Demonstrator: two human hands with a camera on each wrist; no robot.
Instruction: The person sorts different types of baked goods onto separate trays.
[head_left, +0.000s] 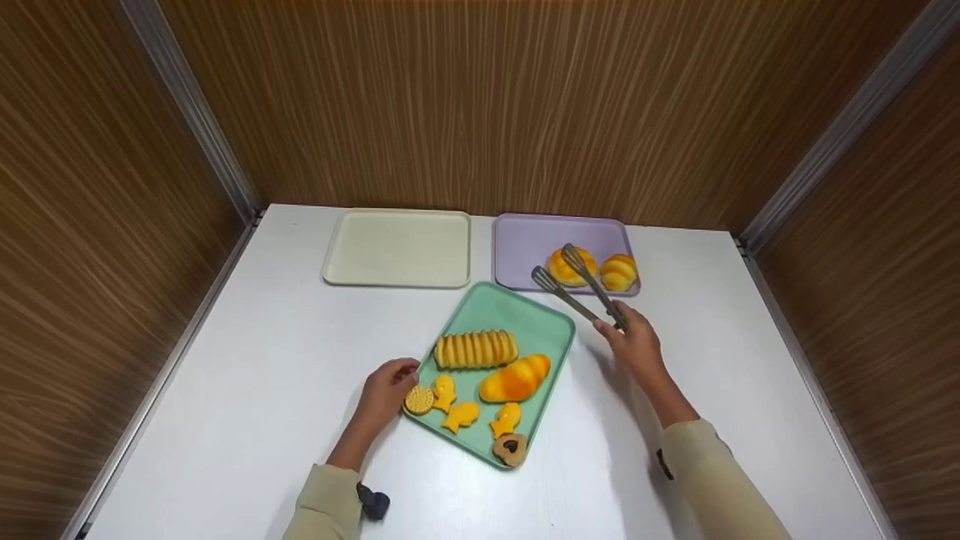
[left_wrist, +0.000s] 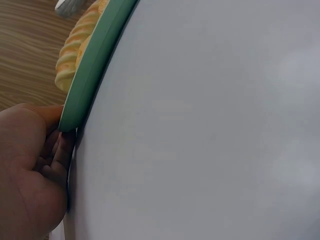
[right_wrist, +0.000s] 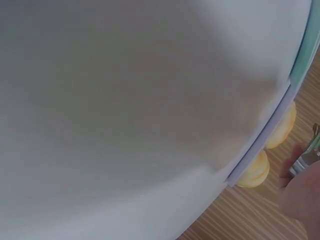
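Note:
My left hand (head_left: pixel 388 390) pinches the left edge of a green tray (head_left: pixel 525 311); in the left wrist view its fingers (left_wrist: pixel 62 147) reach under the rim. On that tray lie a ridged bread loaf (head_left: pixel 476 349), a smooth bread roll (head_left: pixel 515 379), several yellow fish-shaped pieces (head_left: pixel 460 416), a round biscuit (head_left: pixel 419 400) and a heart-centred cookie (head_left: pixel 510 448). My right hand (head_left: pixel 636 341) holds metal tongs (head_left: pixel 589 281) with their two arms apart. One tong end overlaps a round bun (head_left: pixel 561 271) on the purple tray (head_left: pixel 525 240); a small croissant-like roll (head_left: pixel 619 273) sits beside that bun.
A cream tray (head_left: pixel 399 247) stands at the back left of the white table (head_left: pixel 247 375), beside the purple one. The green tray is turned at an angle, its far corner close to both. Wood-grain panels (head_left: pixel 480 105) enclose the back and sides.

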